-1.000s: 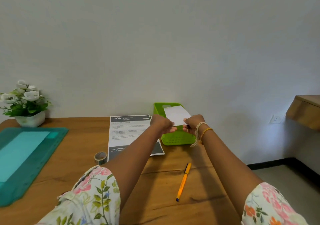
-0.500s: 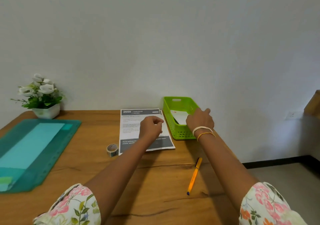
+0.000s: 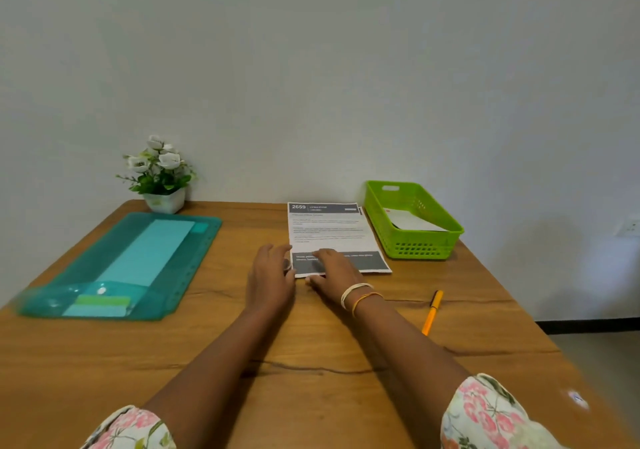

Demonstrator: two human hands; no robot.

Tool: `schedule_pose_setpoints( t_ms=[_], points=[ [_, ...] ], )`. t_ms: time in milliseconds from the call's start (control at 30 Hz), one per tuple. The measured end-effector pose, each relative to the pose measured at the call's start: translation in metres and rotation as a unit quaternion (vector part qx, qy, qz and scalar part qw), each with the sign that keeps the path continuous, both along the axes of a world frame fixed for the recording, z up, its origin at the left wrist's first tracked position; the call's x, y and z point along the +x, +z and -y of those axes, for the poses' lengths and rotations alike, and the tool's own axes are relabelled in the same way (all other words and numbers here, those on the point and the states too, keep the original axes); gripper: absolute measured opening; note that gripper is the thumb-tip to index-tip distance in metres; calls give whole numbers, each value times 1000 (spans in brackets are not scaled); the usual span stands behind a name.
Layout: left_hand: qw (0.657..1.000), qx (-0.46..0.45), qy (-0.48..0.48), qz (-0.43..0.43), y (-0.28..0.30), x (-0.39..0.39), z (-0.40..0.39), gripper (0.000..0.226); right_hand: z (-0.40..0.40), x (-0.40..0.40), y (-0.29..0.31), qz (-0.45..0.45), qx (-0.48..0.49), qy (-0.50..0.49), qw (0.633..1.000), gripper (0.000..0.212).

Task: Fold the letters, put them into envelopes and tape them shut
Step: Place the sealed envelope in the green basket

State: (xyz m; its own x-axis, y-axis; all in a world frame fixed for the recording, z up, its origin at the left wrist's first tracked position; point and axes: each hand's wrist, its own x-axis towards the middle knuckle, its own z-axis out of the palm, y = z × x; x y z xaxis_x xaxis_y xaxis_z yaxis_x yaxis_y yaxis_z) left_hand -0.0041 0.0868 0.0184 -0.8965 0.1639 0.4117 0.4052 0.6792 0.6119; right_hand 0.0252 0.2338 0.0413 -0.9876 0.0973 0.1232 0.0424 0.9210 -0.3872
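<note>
Both hands lie flat, fingers relaxed: right hand on the printed paper letter's dark lower band, left hand beside it, perhaps touching its edge. A white envelope sits in the perforated green plastic basket.

A wooden table with a dark grain line across its middle stands against a plain wall. On its left side lies a teal plastic folder with pale sheets inside, and a small white pot of white flowers stands at the back edge behind it. A printed letter lies flat at the back centre, a green basket holding a white envelope sits just beside it on the right, and an orange pen lies nearer on the right.
</note>
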Motion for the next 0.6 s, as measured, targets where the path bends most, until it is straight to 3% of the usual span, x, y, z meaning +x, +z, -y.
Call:
schedule_pose_setpoints(
  t_ms=[133,333,467,600],
  points=[
    [998,-3,-42,51,-7,-15,15,52,5,-7,0,17,57,11,998,32],
    [998,13,-54,37,-11,-34,15,36,5,-12,-14,-53,175,28,983,24],
    [999,22,-27,40,-12,-50,22,39,-1,-10,-27,-101,156,-9,983,18],
    [999,15,-25,42,-10,-52,24,52,-4,-2,-29,-148,76,-65,984,16]
  ],
)
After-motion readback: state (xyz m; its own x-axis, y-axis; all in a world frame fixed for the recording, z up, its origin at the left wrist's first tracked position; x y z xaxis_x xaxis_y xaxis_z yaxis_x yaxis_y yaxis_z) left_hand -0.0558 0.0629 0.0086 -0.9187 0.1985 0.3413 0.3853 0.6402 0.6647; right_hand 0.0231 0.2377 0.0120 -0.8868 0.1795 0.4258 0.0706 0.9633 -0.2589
